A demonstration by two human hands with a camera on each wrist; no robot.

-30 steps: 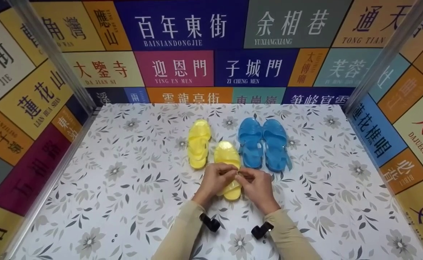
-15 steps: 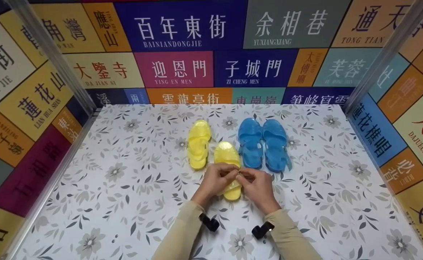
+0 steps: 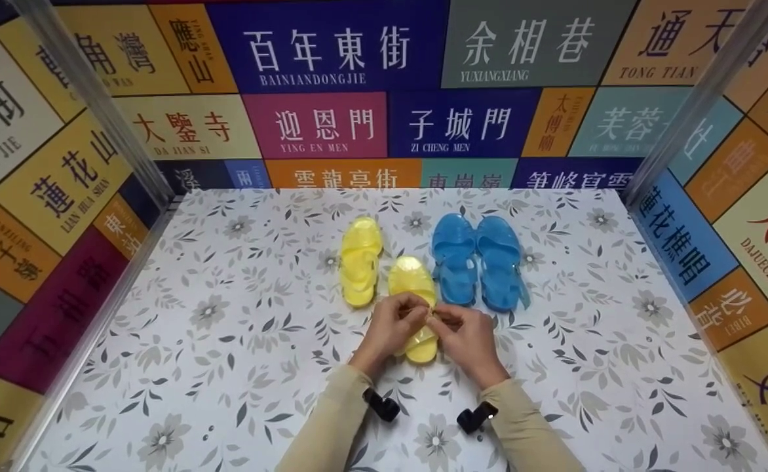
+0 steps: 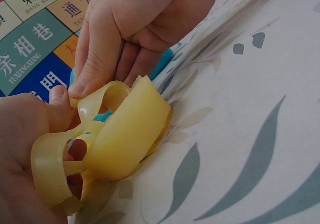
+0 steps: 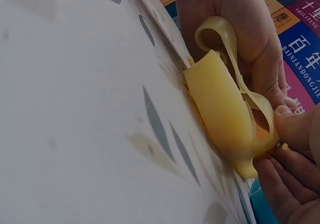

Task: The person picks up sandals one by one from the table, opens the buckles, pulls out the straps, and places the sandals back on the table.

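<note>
A yellow jelly sandal [image 3: 412,272] lies on the patterned tabletop, toe pointing away, with both hands meeting over its right side. My left hand [image 3: 387,331] pinches the sandal's ankle strap [image 4: 95,104] from the left. From the right, my right hand [image 3: 468,337] pinches the strap's end between thumb and fingers. A small metal bit that looks like a buckle [image 5: 279,144] shows by the right fingertips in the right wrist view; the fingers cover most of it. The sandal's heel [image 5: 220,104] rests on the table.
Another yellow sandal [image 3: 361,262] lies to the left and farther back. Side by side on the right are two blue sandals [image 3: 455,255], close to the right hand. Walls with printed signs [image 3: 325,46] enclose the table at the back and both sides.
Both hands stay at the same spot on the yellow sandal's strap, with only slight finger movement. The other sandals have not moved.
</note>
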